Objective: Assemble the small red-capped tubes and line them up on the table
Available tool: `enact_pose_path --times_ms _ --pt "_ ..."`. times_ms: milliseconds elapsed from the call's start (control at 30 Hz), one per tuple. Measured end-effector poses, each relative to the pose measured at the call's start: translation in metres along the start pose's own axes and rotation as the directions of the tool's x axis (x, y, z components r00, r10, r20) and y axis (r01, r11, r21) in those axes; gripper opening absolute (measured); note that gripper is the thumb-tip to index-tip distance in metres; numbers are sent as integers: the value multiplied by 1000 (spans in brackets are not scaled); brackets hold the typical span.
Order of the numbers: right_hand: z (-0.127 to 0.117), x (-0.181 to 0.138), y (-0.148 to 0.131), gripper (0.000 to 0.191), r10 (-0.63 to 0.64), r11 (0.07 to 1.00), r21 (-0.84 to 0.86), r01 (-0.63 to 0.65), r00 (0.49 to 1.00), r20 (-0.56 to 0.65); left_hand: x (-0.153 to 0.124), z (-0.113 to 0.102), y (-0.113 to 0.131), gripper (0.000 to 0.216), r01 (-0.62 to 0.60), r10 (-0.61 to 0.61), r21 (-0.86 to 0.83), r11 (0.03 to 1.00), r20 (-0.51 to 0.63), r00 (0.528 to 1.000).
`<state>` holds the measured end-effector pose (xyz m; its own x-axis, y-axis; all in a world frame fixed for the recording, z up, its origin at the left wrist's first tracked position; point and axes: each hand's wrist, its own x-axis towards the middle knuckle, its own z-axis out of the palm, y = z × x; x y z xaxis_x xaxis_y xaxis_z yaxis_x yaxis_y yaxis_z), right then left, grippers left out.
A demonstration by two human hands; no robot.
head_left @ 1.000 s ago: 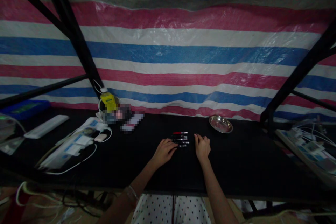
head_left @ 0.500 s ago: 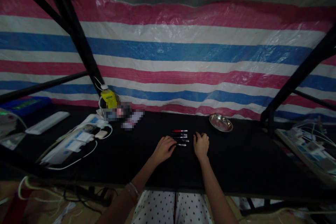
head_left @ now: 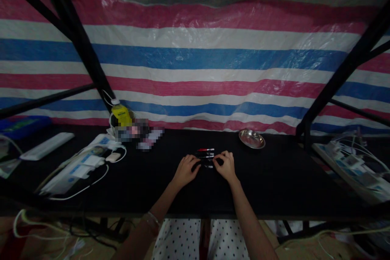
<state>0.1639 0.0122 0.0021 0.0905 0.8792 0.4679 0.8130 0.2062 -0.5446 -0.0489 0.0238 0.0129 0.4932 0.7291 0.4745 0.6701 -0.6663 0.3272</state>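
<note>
Several pens lie in a short row on the black table (head_left: pixel 274 187), a red pen (head_left: pixel 205 150) farthest from me and dark pens (head_left: pixel 207 156) with silver tips nearer. My left hand (head_left: pixel 185 169) rests palm down with its fingertips at the left ends of the dark pens. From the right, my right hand (head_left: pixel 226 164) meets the row, its fingers curled and pinched on the right end of a dark pen. Whether the left hand grips anything is too dark to tell. A short silver-tipped pen (head_left: pixel 209 166) lies between the two hands.
A small metal dish (head_left: pixel 251 139) sits at the back right of the pens. A yellow bottle (head_left: pixel 121 115), white cables and chargers (head_left: pixel 88 162) crowd the left side. A tray of cables and devices (head_left: pixel 350 162) stands far right. Black frame posts (head_left: pixel 307 126) rise at both sides before a striped tarp.
My right hand has moved left from the bare table onto the right ends of the pens. My left hand stayed at their left ends. The view has shifted slightly.
</note>
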Motion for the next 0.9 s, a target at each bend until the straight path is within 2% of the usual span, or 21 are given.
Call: enact_pose_path --times_ms 100,233,367,433,500,567,633,700,800,900 --pt "-1 0 -2 12 -7 1000 -9 8 998 56 -1 1 0 22 27 -26 9 1000 -26 999" --pt "0 0 0 13 -13 999 41 11 998 60 -1 0 0 22 43 -44 -7 999 -61 997" --pt "3 3 1 18 10 966 257 -10 1000 1 -1 -2 -1 27 86 -94 -62 994 -134 987" --pt "5 5 0 22 70 894 444 -62 998 -3 -1 -2 -1 31 129 -142 -86 988 -173 975" --pt "9 8 0 28 192 740 651 -170 981 37 -1 -1 -1 34 164 -182 -101 981 -209 961" --pt "11 11 0 32 339 505 819 -273 935 102 0 0 -2 35 180 -200 -106 978 -235 951" --pt "13 14 3 32 437 262 914 -311 882 175 1 1 -3 35 184 -205 -105 977 -245 947" --pt "13 17 5 27 460 61 947 -316 851 254 1 1 -3 35 184 -205 -106 977 -243 948" --pt "10 18 6 20 390 -129 929 -346 844 368 1 1 -3 35 195 -215 -107 975 -237 947" --pt "4 17 4 16 314 -217 901 -377 847 430 1 0 -2 36 206 -227 -113 972 -228 947"
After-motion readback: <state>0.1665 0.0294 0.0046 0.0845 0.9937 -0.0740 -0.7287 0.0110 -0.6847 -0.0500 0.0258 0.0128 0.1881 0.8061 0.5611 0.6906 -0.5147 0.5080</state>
